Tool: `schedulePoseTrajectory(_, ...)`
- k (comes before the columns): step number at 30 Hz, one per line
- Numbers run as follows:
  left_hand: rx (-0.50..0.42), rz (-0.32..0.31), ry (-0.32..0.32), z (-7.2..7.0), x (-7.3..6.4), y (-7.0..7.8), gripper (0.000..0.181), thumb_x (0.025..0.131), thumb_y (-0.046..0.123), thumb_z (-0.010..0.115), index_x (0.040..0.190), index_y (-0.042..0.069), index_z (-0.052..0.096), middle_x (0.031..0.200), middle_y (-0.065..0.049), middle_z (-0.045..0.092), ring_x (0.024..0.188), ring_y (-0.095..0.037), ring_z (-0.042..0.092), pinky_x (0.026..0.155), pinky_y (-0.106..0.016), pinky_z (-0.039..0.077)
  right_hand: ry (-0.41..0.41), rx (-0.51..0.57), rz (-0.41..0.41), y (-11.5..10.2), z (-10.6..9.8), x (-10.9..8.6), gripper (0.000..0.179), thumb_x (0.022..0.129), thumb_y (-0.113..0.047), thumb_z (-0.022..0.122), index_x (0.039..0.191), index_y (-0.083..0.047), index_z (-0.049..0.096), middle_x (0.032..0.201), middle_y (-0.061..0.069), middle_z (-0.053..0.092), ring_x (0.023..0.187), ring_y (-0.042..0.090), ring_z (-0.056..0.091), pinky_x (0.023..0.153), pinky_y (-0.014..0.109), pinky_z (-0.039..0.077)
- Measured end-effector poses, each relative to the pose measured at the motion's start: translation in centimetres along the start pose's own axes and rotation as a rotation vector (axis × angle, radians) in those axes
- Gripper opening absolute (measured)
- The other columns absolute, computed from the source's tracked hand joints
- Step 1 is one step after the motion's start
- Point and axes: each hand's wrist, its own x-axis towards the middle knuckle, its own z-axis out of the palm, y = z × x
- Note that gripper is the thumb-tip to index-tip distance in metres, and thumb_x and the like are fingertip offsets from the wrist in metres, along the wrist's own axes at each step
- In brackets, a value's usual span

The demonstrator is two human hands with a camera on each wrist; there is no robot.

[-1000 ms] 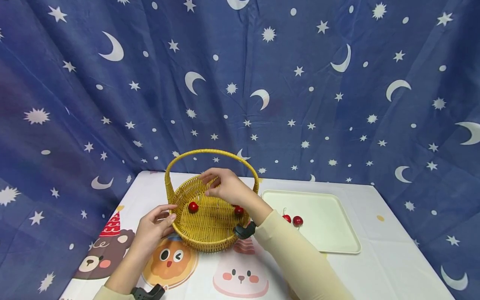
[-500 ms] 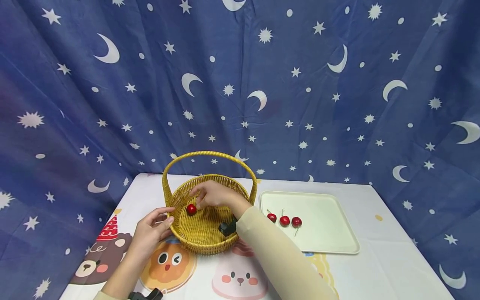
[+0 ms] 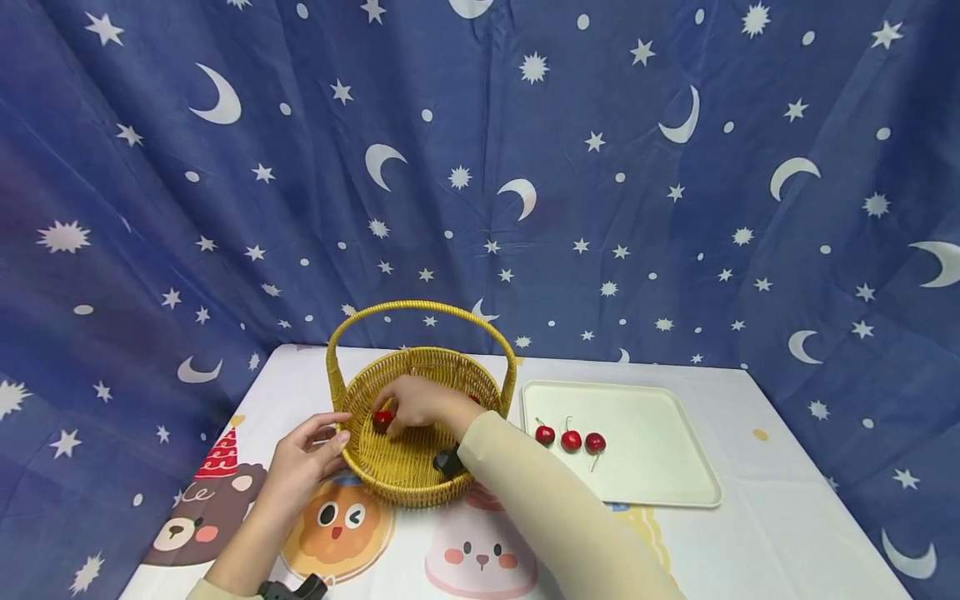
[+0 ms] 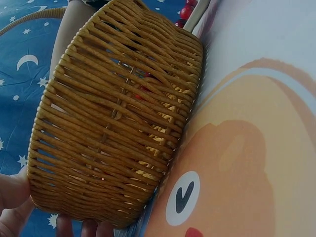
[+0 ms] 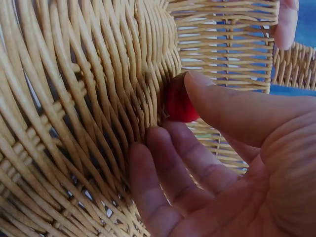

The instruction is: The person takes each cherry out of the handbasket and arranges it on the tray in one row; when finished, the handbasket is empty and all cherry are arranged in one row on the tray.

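A round yellow wicker basket (image 3: 408, 497) with a tall arched handle stands on the table. At its left rim my left hand (image 3: 303, 457) holds on, thumb on the rim and fingers outside the wall, as the left wrist view also shows. My right hand (image 3: 420, 402) reaches down inside the basket. Thumb and fingers close around a red cherry (image 5: 181, 101) low by the wicker; in the head view this cherry (image 3: 382, 422) sits toward the basket's left side. Behind my right wrist, a second cherry (image 3: 474, 400) is mostly hidden.
Right of the basket lies a cream rectangular tray (image 3: 660, 433). Three cherries with stems, one of them a cherry (image 3: 572, 441) in the middle, line its left part. A printed white cloth (image 3: 765, 500) covers the table; a blue starry curtain (image 3: 600, 208) hangs behind.
My right hand has come down from over the basket's back to the cherry at its left side and taken hold of it. The left hand stays at the rim.
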Motion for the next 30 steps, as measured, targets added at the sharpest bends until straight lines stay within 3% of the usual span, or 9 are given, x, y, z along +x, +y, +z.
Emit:
schedulePoseTrajectory(7, -0.005, -0.011, 0.007, 0.1, 0.0, -0.1, 0.043, 0.108, 0.012, 0.066, 0.149, 0.002, 0.059, 0.126, -0.014, 0.054, 0.101, -0.011, 0.073, 0.086, -0.024, 0.067, 0.021, -0.023, -0.023, 0.4, 0.4, 0.2, 0.027, 0.085, -0.003, 0.089, 0.107, -0.018, 0.080, 0.099, -0.003, 0.073, 0.087, 0.010, 0.062, 0.076, 0.022, 0.051)
schedulePoseTrajectory(10, -0.006, -0.006, 0.007, 0.1, 0.0, -0.1, 0.042, 0.108, 0.011, 0.065, 0.149, 0.001, 0.059, 0.127, -0.015, 0.053, 0.101, -0.011, 0.072, 0.086, -0.024, 0.067, 0.046, 0.026, -0.035, 0.4, -0.1, 0.2, 0.028, 0.085, -0.001, 0.088, 0.106, -0.018, 0.080, 0.097, -0.004, 0.075, 0.086, 0.009, 0.064, 0.077, 0.021, 0.052)
schedulePoseTrajectory(17, -0.005, -0.001, 0.004, 0.1, 0.1, -0.1, 0.043, 0.108, 0.012, 0.065, 0.149, 0.001, 0.059, 0.126, -0.014, 0.056, 0.102, -0.010, 0.073, 0.087, -0.025, 0.067, 0.121, 0.106, -0.128, -1.2, -2.2, -0.8, 0.030, 0.086, -0.004, 0.088, 0.109, -0.021, 0.080, 0.106, -0.005, 0.079, 0.099, 0.008, 0.070, 0.091, 0.024, 0.056)
schedulePoseTrajectory(23, 0.006, -0.005, 0.007, 0.1, 0.0, -0.1, 0.042, 0.109, 0.013, 0.065, 0.149, 0.002, 0.059, 0.127, -0.015, 0.057, 0.103, -0.010, 0.072, 0.087, -0.024, 0.067, 0.131, 0.096, -0.181, -2.8, -3.5, -3.2, 0.032, 0.089, -0.003, 0.086, 0.115, -0.020, 0.080, 0.105, -0.005, 0.079, 0.096, 0.007, 0.069, 0.086, 0.021, 0.057)
schedulePoseTrajectory(30, 0.009, -0.012, 0.009, 0.1, -0.1, 0.0, 0.042, 0.109, 0.014, 0.065, 0.149, 0.004, 0.059, 0.128, -0.015, 0.058, 0.104, -0.010, 0.073, 0.088, -0.025, 0.066, 0.167, 0.100, -0.232, -2.9, -4.0, -7.7, 0.035, 0.090, -0.003, 0.085, 0.120, -0.020, 0.078, 0.111, -0.009, 0.075, 0.096, 0.006, 0.069, 0.088, 0.021, 0.057)
